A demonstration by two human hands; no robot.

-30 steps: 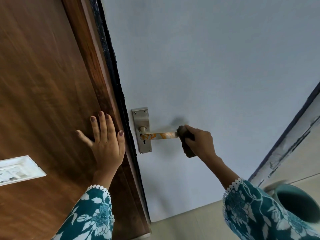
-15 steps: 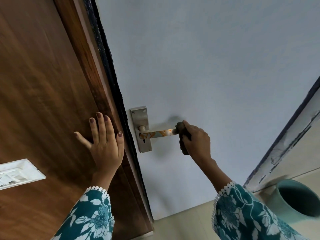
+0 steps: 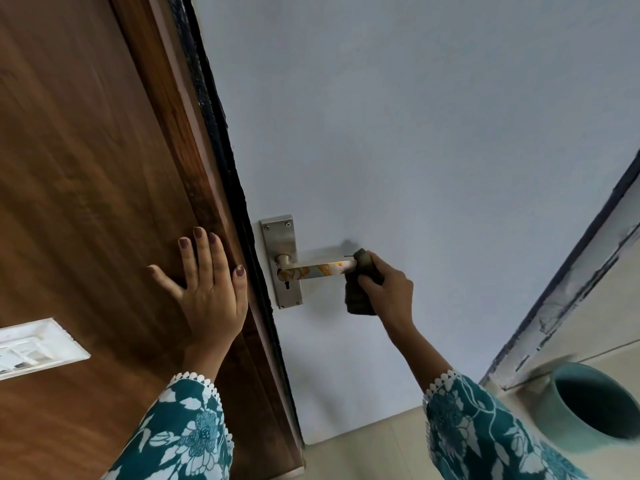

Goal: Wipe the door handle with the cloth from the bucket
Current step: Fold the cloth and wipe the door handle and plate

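Right hand point(image 3: 389, 291) fingers clenched around dark olive wadded cloth point(image 3: 360, 289), pressed on the free end of the silver lever door handle point(image 3: 318, 268) with orange stains. Left hand point(image 3: 207, 289) flat, fingers released, on brown wooden panel point(image 3: 86, 168). Teal round bucket point(image 3: 588, 400) at lower right; interior dark, contents cannot be told.

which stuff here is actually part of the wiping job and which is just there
Part of the job:
- door handle
- cloth, held in the right hand at the handle's tip
- bucket

Just there:
- white switch plate
- wooden panel, with the left hand flat on it
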